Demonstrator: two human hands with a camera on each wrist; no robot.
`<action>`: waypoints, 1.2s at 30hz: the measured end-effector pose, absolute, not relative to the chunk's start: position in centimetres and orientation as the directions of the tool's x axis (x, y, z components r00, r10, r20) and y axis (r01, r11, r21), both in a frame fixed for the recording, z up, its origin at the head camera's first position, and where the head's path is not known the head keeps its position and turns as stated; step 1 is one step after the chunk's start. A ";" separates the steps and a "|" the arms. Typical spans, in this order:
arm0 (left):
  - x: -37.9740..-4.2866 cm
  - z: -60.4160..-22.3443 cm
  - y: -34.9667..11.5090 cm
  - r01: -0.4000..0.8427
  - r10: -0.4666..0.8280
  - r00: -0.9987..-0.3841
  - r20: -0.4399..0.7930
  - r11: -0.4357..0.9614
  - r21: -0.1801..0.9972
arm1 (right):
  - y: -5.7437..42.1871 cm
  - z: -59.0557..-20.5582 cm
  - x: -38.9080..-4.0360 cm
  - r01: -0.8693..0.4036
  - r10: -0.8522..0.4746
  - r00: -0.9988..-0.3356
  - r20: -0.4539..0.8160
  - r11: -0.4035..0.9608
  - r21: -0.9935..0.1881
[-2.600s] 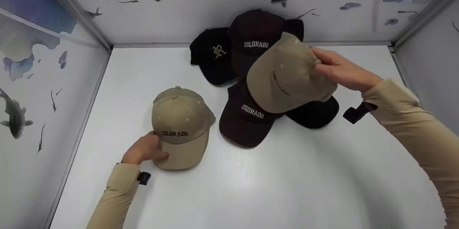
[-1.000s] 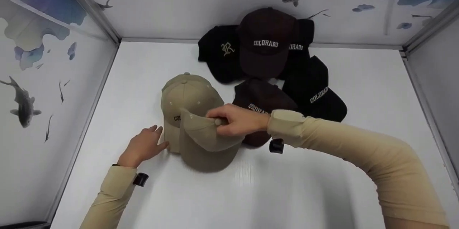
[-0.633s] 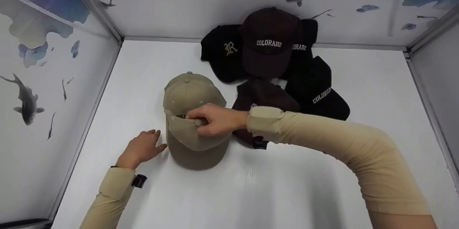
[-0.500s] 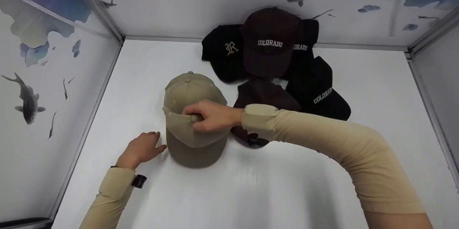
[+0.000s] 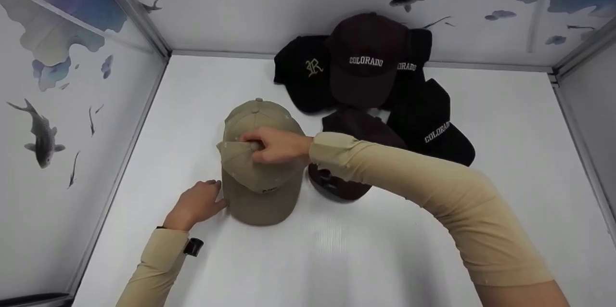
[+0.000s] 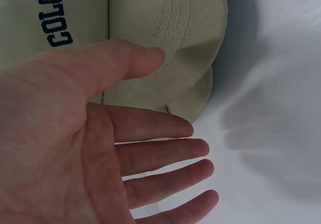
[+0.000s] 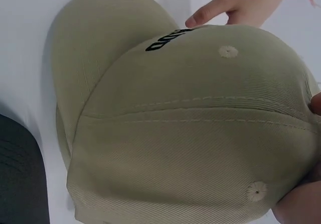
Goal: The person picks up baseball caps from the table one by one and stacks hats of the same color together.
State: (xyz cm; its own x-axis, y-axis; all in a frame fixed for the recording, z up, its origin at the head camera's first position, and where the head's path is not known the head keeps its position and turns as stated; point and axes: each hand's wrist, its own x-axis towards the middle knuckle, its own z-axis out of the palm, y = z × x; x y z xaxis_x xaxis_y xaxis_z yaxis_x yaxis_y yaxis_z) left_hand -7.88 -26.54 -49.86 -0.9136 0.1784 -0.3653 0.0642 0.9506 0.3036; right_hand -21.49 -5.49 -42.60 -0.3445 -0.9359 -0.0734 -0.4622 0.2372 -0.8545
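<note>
My right hand (image 5: 281,146) pinches the top of a beige cap (image 5: 260,170) by its crown button, with the crown creased under the fingers. That cap, with dark lettering, overlaps the other beige caps (image 5: 257,114) stacked behind and below it; their crowns show past my hand. At the left side of the brims is my left hand (image 5: 195,206), fingers extended and thumb close to the brim. In the left wrist view the left palm (image 6: 55,133) faces the camera, its fingers straight beside the layered brims (image 6: 190,91).
Dark caps group at the back right: a black cap with a gold R (image 5: 303,76), a maroon COLORADO cap (image 5: 368,32), a black COLORADO cap (image 5: 433,134) and others. Another maroon cap (image 5: 341,189) lies partly under my right forearm. Printed walls (image 5: 231,18) enclose the white table (image 5: 327,259).
My right hand has carried the beige cap left from over the dark caps onto the beige stack. My left hand has released the lower cap's brim and straightened its fingers.
</note>
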 end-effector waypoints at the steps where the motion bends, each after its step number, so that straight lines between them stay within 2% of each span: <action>1: -7.8 -49.9 -26.5 0.065 0.178 -0.915 -0.361 0.951 0.304 | -5.6 -42.7 -21.7 -0.460 -0.933 -0.351 -0.076 0.242 -0.854; 13: -7.0 -50.3 -24.5 0.048 0.147 -0.931 -0.334 0.957 0.286 | -6.2 -44.8 -24.1 -0.527 -0.878 -0.476 -0.055 0.335 -0.781; 21: -6.7 -50.5 -23.6 0.026 0.151 -0.934 -0.324 0.933 0.360 | -5.3 -45.4 -25.2 -0.542 -0.804 -0.594 -0.013 0.412 -0.732; 24: -7.3 -50.9 -23.2 0.037 0.160 -0.939 -0.306 0.928 0.371 | -2.6 -45.3 -26.5 -0.564 -0.776 -0.631 -0.010 0.467 -0.681; 30: -7.1 -51.4 -23.0 0.048 0.151 -0.943 -0.297 0.944 0.327 | 3.0 -46.4 -28.0 -0.565 -0.741 -0.671 0.021 0.493 -0.662; 36: -8.1 -51.5 -22.2 0.072 0.158 -0.946 -0.284 0.954 0.292 | 9.7 -46.2 -29.0 -0.495 -0.672 -0.738 -0.065 0.604 -0.625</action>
State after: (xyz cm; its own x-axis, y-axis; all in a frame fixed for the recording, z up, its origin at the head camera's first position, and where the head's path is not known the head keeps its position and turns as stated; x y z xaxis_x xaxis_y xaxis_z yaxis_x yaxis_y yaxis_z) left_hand -8.14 -22.20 -51.47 -0.9457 0.1583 -0.2839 0.0721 0.9538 0.2917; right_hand -29.04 9.74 -46.22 -0.7378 -0.6719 -0.0651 -0.4947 0.6037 -0.6252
